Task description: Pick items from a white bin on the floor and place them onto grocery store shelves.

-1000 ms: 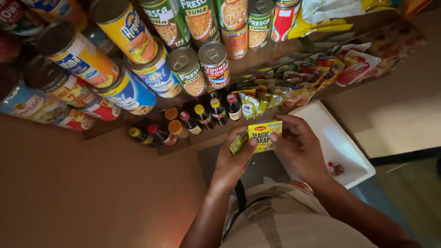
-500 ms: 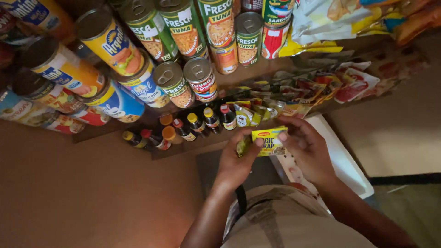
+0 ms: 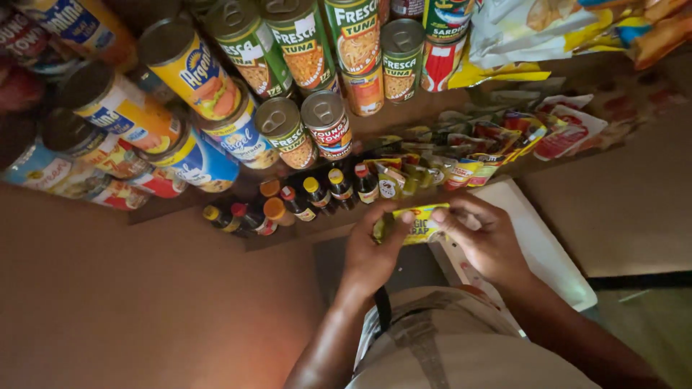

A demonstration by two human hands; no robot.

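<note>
Both hands hold a small stack of yellow seasoning sachets (image 3: 417, 224) in front of a low shelf. My left hand (image 3: 369, 253) grips the stack's left end, thumb on top. My right hand (image 3: 489, 241) pinches its right end with the fingers curled over it. Just beyond the sachets stands a row of small dark sauce bottles (image 3: 317, 195) with yellow, orange and red caps. To their right lies a row of more coloured sachets (image 3: 461, 162).
Stacked tins (image 3: 303, 79) of tuna, sardines and milk fill the shelves above. Snack bags (image 3: 548, 29) sit at the top right. A white tray (image 3: 548, 252) lies under my right hand. A brown panel (image 3: 144, 302) spans the lower left.
The view has shifted down a little, so the shelves sit higher in the frame. Both hands keep hold of the yellow sachets and have closed tighter over their ends.
</note>
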